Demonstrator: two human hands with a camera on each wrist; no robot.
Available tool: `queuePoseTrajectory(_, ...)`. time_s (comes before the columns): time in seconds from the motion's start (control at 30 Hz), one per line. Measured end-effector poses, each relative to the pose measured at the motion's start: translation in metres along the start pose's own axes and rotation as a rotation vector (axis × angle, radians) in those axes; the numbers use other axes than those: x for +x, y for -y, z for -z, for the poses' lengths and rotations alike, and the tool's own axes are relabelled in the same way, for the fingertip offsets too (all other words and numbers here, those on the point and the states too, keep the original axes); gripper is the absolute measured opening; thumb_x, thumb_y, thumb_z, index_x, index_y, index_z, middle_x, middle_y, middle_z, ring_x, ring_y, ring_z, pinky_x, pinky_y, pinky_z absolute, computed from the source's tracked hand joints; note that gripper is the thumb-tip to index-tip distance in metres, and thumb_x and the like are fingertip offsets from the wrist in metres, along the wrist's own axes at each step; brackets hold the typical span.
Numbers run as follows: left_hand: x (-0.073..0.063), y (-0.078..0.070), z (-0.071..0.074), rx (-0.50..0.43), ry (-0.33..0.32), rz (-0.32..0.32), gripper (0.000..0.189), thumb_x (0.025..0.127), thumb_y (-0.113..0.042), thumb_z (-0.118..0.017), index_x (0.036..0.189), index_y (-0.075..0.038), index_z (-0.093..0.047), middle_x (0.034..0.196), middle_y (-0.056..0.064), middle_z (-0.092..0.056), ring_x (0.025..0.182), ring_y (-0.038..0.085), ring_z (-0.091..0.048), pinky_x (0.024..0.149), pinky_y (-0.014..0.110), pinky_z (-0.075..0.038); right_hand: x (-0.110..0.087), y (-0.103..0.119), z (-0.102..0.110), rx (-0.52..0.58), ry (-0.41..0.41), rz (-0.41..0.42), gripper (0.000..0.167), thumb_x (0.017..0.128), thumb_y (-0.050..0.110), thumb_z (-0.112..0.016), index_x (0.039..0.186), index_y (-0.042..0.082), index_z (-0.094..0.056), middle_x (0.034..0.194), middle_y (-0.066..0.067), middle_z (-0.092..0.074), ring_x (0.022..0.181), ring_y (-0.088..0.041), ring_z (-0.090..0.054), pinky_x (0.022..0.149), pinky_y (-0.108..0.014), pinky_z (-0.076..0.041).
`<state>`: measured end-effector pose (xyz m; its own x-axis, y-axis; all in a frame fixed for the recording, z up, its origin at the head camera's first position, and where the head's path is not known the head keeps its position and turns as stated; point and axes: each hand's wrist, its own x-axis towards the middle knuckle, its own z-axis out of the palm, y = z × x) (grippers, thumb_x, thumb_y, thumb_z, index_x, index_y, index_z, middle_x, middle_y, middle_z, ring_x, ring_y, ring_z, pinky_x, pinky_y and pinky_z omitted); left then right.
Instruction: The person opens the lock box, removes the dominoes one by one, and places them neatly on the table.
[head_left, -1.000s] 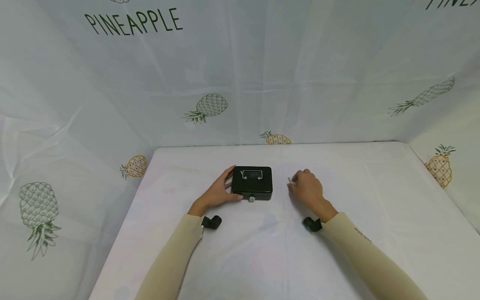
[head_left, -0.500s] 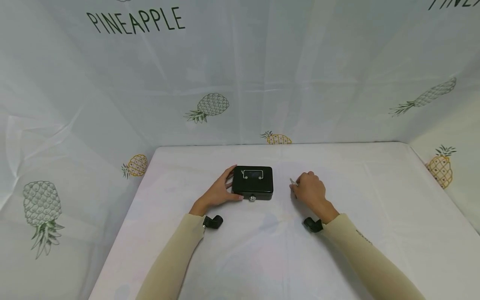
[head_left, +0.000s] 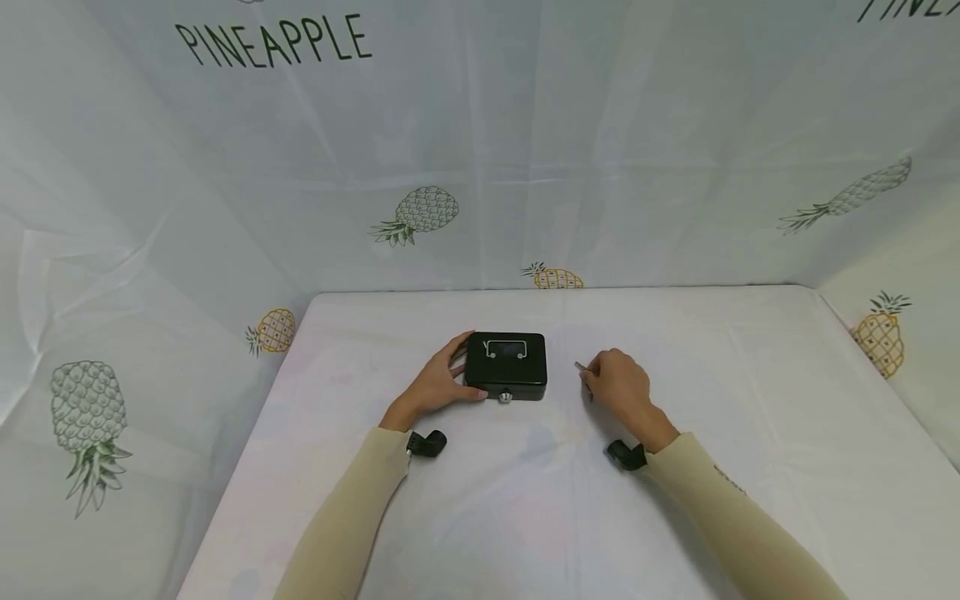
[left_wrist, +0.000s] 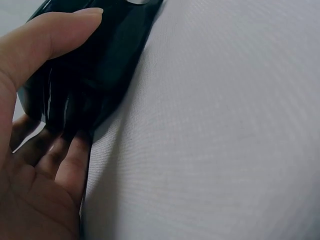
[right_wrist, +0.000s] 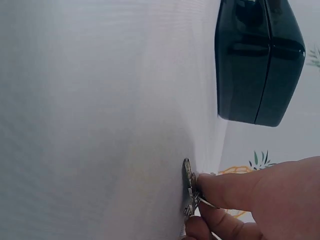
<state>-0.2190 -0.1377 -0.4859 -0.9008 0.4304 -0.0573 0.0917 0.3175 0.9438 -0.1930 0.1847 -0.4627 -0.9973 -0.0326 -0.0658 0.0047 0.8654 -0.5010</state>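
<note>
A small black cash box [head_left: 517, 372] stands closed on the white-covered table, its folding handle [head_left: 488, 342] flat on the lid and a silver lock [head_left: 505, 397] in front. My left hand [head_left: 431, 386] grips its left end, thumb [left_wrist: 65, 32] across the front face and fingers round the side. To the right of the box, my right hand [head_left: 618, 386] pinches keys [right_wrist: 188, 172] on a ring between thumb and fingertips, close over the cloth. One key blade [head_left: 581, 366] points left toward the box. Part of the bunch is hidden behind the fingers.
A white cloth covers the table [head_left: 480, 517]. Behind it and at both sides hang pale curtains [head_left: 637, 167] printed with pineapples. Each wrist carries a small black camera, the left camera [head_left: 427, 443] and the right camera [head_left: 625, 452].
The key in my right fingers has turned a little, and that hand has shifted slightly toward me. My left hand and the cash box stay in place.
</note>
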Motion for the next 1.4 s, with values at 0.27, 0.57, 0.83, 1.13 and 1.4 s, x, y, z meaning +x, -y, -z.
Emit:
queuePoseTrajectory(0.27,0.000,-0.001,0.000,-0.019,-0.017,0.002,0.111,0.079,0.001,-0.091,0.168,-0.007,-0.025,0.169,0.016,-0.034,0.158,0.032,-0.032,0.125,0.039,-0.039,-0.010,0.002,0.000,-0.028,-0.115,0.083,0.015,0.097,0.008,-0.072,0.090,-0.006,-0.075,0.085,-0.016,-0.067,0.068,-0.024,-0.060,0.052,-0.033,-0.050)
queuePoseTrajectory(0.57,0.002,-0.004,0.001,-0.016,-0.029,0.034,0.108,0.081,-0.004,-0.091,0.168,-0.009,-0.027,0.169,0.016,-0.035,0.156,0.033,-0.035,0.123,0.039,-0.042,-0.026,0.014,0.003,-0.086,-0.181,0.151,0.011,0.093,0.007,-0.076,0.090,-0.004,-0.077,0.086,-0.014,-0.067,0.074,-0.031,-0.064,0.060,-0.043,-0.056)
queuePoseTrajectory(0.83,0.004,-0.005,0.002,-0.032,-0.036,0.059,0.108,0.081,-0.004,-0.090,0.169,-0.011,-0.027,0.169,0.015,-0.035,0.155,0.033,-0.037,0.121,0.037,-0.044,-0.042,0.029,0.006,-0.089,-0.192,0.193,0.010,0.091,0.009,-0.080,0.088,-0.001,-0.078,0.085,-0.010,-0.069,0.072,-0.026,-0.063,0.060,-0.040,-0.054)
queuePoseTrajectory(1.13,0.005,-0.009,0.002,-0.063,-0.032,0.087,0.108,0.081,-0.002,-0.090,0.169,-0.009,-0.026,0.167,0.017,-0.037,0.151,0.038,-0.043,0.118,0.037,-0.047,-0.056,0.049,-0.004,-0.071,-0.188,0.248,0.007,0.089,0.007,-0.081,0.085,0.004,-0.078,0.082,-0.005,-0.067,0.069,-0.020,-0.057,0.060,-0.035,-0.051)
queuePoseTrajectory(1.4,0.007,-0.008,0.003,-0.078,-0.021,0.081,0.108,0.081,0.001,-0.089,0.168,-0.008,-0.026,0.166,0.018,-0.038,0.150,0.039,-0.044,0.117,0.036,-0.048,-0.059,0.062,-0.017,-0.086,-0.208,0.311,0.009,0.088,0.005,-0.081,0.080,0.006,-0.076,0.078,-0.002,-0.066,0.071,-0.021,-0.060,0.064,-0.037,-0.053)
